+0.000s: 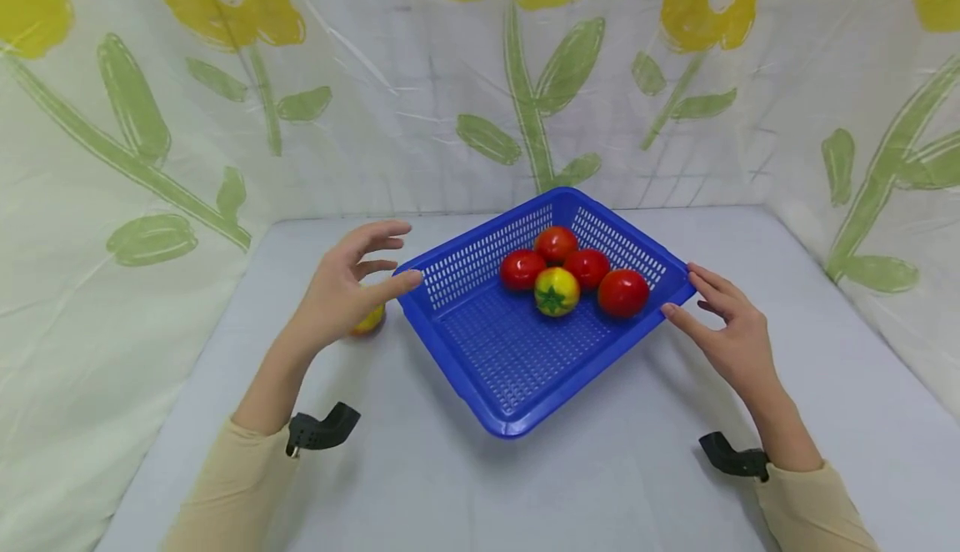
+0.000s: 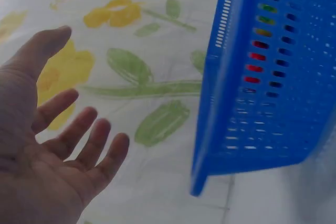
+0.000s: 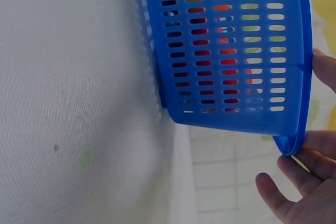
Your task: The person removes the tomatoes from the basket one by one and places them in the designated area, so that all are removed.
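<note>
A blue plastic basket point(image 1: 487, 352) with slotted walls stands at an angle in the middle of the table. Several red tomatoes point(image 1: 623, 293) and a yellow tomato point(image 1: 557, 292) with a green top lie towards its far right side. My right hand point(image 1: 731, 331) pinches the basket's right corner, thumb and fingers on the rim, as the right wrist view also shows. My left hand point(image 1: 341, 289) is beside the left corner with fingers spread; in the left wrist view a gap separates it from the basket wall point(image 2: 252, 108). Whether the basket's base touches the table cannot be told.
A yellow, reddish-bottomed round fruit point(image 1: 369, 321) lies on the white table point(image 1: 420, 485), partly hidden behind my left hand. A white curtain point(image 1: 375, 135) with painted yellow flowers hangs along the back and both sides.
</note>
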The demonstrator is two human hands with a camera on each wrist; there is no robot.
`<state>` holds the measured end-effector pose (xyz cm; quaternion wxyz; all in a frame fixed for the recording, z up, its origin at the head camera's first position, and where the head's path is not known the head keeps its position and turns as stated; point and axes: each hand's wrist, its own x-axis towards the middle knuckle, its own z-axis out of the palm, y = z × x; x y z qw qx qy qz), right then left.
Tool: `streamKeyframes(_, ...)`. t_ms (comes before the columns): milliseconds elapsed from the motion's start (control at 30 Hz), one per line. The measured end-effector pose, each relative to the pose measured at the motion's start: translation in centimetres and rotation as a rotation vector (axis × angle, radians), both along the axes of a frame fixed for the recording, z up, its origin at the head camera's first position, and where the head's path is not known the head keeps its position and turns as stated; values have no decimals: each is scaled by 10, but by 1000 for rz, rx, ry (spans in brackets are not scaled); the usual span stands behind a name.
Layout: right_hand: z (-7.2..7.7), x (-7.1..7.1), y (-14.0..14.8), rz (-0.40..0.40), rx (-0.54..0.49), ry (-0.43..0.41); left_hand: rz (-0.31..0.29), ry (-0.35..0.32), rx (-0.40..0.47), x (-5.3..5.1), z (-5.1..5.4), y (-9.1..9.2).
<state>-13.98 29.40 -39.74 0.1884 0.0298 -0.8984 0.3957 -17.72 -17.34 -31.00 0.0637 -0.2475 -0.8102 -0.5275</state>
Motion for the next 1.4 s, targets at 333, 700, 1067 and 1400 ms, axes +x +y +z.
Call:
streamKeyframes(333,-2,0,1,2,-10,22,-285,-53,-224,-40,48,54)
streamKeyframes(700,-6,-1,1,5,-17,40,-462,-138,-255,-81,41,119)
streamKeyframes(1067,-5,-1,0,15,-33,59,-526,-331,-244,-109,-4,156)
streamKeyframes(1400,-4,0,0,13,-28,68,-509,-374,-264,-118,-29,166)
